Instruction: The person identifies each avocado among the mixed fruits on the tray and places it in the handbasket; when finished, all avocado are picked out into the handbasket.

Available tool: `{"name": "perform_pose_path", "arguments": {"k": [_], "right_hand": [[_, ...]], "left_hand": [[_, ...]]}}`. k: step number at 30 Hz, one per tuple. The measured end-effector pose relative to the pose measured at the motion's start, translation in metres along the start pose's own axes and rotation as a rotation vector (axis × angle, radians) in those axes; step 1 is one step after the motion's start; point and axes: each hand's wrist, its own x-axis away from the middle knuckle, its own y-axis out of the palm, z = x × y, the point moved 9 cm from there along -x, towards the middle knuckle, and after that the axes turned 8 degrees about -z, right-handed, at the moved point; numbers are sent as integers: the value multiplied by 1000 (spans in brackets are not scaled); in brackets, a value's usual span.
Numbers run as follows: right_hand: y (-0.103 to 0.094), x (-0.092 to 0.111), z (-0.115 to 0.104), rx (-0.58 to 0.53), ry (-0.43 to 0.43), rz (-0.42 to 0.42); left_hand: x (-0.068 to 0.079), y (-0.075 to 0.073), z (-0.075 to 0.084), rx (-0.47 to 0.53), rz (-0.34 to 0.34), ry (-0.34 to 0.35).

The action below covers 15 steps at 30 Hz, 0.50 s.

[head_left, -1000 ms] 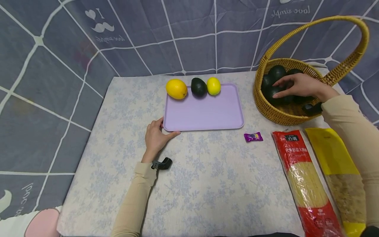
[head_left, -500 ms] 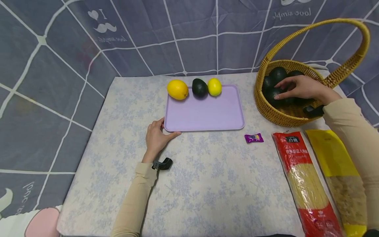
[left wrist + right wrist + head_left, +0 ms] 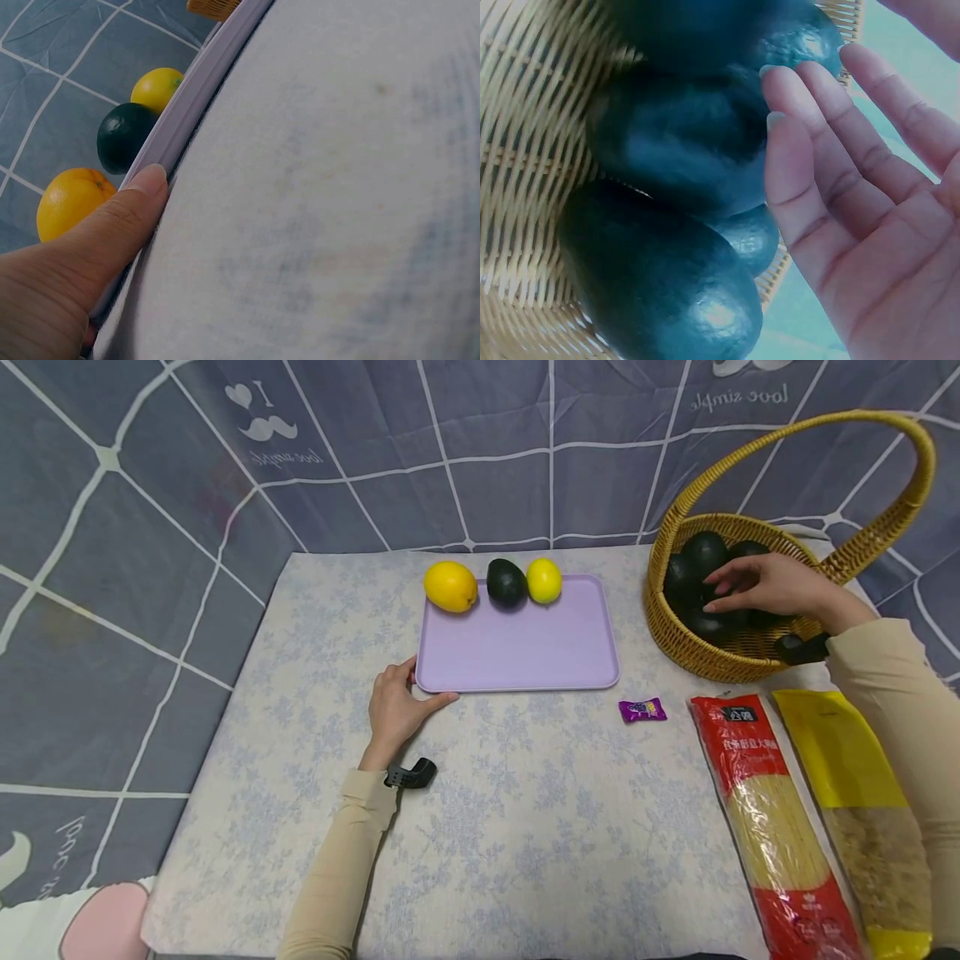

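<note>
My right hand [image 3: 776, 587] is inside the wicker basket [image 3: 678, 653], over a group of dark green avocados [image 3: 707, 550]. In the right wrist view its fingers [image 3: 791, 161] are fairly straight and grip nothing; the fingertips are close to an avocado [image 3: 682, 142], and whether they touch it I cannot tell. My left hand [image 3: 393, 706] holds the near left corner of the lilac tray [image 3: 517, 647], thumb along the front edge and fingers at the left side. On the tray's back edge are an orange-yellow fruit [image 3: 450, 587], an avocado [image 3: 507, 583] and a yellow lemon-like fruit [image 3: 543, 581].
A small purple wrapped candy [image 3: 642, 710] lies right of the tray. Two long packs, a red noodle pack [image 3: 776, 827] and a yellow pack [image 3: 862, 810], lie at the front right. The basket's tall handle [image 3: 795, 431] arches over it. Patterned cloth walls stand behind and left.
My right hand has drawn slightly right and away from the front avocado, and the avocados in the basket have shifted a little. The left hand and the tray keep their places.
</note>
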Motion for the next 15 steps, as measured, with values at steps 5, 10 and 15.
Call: {"name": "perform_pose_path", "arguments": {"k": [5,10,15], "right_hand": [[2,3,1,-5,-6,6],[0,8,1,-19,-16,26],[-1,15,-2,-45,-37,47]], "left_hand": [[0,0,0,1,-3,4],[0,0,1,5,0,10],[0,-1,2,6,6,19]]}}
